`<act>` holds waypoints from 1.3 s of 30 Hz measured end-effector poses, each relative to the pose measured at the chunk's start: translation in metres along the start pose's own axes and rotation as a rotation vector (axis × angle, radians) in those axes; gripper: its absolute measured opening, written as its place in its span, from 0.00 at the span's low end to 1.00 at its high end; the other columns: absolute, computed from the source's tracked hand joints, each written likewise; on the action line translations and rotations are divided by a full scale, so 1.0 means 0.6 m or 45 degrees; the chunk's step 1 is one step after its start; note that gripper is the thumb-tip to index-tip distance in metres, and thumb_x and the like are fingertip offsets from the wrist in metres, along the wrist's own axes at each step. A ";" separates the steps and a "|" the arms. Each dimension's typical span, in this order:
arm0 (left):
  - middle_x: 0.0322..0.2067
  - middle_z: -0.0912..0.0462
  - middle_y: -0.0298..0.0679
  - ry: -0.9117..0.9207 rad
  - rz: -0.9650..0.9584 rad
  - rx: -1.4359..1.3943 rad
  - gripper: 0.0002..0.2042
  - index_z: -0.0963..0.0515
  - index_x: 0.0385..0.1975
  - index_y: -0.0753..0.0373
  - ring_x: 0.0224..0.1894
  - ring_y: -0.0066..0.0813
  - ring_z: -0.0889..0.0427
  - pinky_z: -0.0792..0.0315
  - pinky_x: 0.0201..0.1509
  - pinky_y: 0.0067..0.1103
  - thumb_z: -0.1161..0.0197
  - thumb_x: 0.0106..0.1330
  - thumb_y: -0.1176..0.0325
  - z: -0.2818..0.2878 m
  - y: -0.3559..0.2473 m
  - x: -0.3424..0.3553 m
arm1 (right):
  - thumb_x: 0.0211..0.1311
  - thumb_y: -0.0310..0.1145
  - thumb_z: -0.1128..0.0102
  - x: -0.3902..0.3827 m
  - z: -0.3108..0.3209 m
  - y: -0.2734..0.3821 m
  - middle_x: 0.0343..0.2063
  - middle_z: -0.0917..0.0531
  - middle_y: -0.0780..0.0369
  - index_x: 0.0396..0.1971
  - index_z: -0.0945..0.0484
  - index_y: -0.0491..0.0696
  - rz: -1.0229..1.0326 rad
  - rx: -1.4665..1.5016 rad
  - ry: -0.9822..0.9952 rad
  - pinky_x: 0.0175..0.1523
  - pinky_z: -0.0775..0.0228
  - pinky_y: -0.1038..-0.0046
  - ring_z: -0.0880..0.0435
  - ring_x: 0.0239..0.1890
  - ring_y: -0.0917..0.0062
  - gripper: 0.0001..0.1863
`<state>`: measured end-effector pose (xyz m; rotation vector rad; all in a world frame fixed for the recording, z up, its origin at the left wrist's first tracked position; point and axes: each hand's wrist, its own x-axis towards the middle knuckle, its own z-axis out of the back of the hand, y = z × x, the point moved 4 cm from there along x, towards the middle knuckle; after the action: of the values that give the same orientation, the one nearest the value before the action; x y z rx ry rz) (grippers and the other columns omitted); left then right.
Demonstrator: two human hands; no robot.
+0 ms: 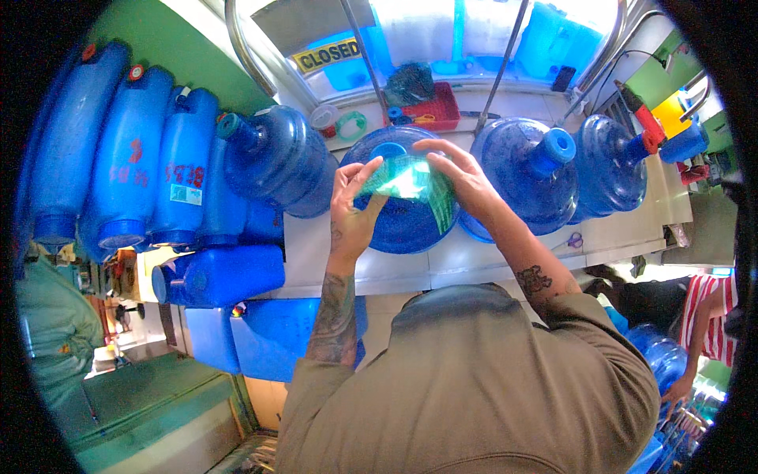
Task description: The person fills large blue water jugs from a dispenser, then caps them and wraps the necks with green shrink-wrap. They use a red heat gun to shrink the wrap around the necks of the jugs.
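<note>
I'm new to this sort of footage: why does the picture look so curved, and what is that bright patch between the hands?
Head view: the fisheye lens bends the counter edge and leaves black corners. The thin greenish plastic film, held between left hand and right hand over a round blue water jug, catches glare and washes out pale. The window behind is overexposed, and a blue cast tints everything.

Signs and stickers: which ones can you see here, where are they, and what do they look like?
Sign: top, behind the window; a yellow strip with dark letters.
Label: left, on a tall blue jug; a small pale rectangle.
Plastic film: middle, held by both hands over a round blue bottle; see-through green, shiny.
</note>
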<state>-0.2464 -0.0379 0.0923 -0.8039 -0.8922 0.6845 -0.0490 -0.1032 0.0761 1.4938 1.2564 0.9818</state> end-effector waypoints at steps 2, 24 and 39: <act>0.42 0.23 0.37 -0.014 -0.038 0.113 0.15 0.15 0.49 0.56 0.47 0.31 0.22 0.28 0.54 0.24 0.30 0.61 0.71 0.001 0.001 0.011 | 0.72 0.42 0.44 -0.007 0.004 0.004 0.40 0.20 0.68 0.55 0.22 0.48 -0.013 -0.049 -0.015 0.48 0.29 0.82 0.23 0.40 0.87 0.19; 0.42 0.18 0.41 0.104 -0.373 0.133 0.15 0.14 0.42 0.56 0.42 0.34 0.18 0.23 0.46 0.25 0.34 0.56 0.81 0.015 -0.039 -0.004 | 0.68 0.40 0.38 -0.034 -0.023 0.036 0.30 0.16 0.63 0.39 0.19 0.42 -0.009 -0.628 0.279 0.42 0.29 0.74 0.21 0.34 0.82 0.15; 0.33 0.14 0.36 0.405 0.217 -0.173 0.09 0.17 0.43 0.63 0.37 0.21 0.17 0.24 0.44 0.20 0.33 0.64 0.74 0.006 -0.014 -0.008 | 0.64 0.35 0.35 -0.041 -0.035 0.054 0.36 0.15 0.58 0.45 0.19 0.44 0.097 -0.740 0.275 0.50 0.26 0.70 0.17 0.40 0.74 0.13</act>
<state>-0.2501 -0.0449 0.0991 -1.0861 -0.5899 0.6256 -0.0646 -0.1258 0.1127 1.0038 0.9450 1.4423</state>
